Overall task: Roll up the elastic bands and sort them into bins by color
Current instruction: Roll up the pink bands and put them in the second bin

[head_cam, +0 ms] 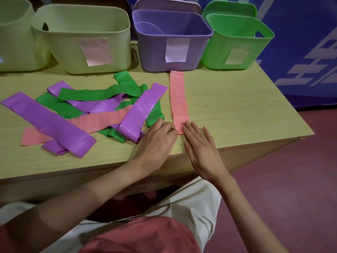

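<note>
A pink elastic band (178, 99) lies flat and straight on the wooden table (237, 110), running from the purple bin (171, 42) toward me. My left hand (156, 143) pinches the band's near end with curled fingertips. My right hand (202, 148) lies flat with straight fingers, its fingertips touching the same near end. To the left sits a tangled pile of purple bands (52, 123), green bands (94, 92) and another pink band (98, 121).
Along the back stand a pale yellow bin (82, 39), part of another at the far left (12, 37), the purple bin and a green bin (235, 42), each with a paper label. The table's front edge runs just under my wrists; red floor lies to the right.
</note>
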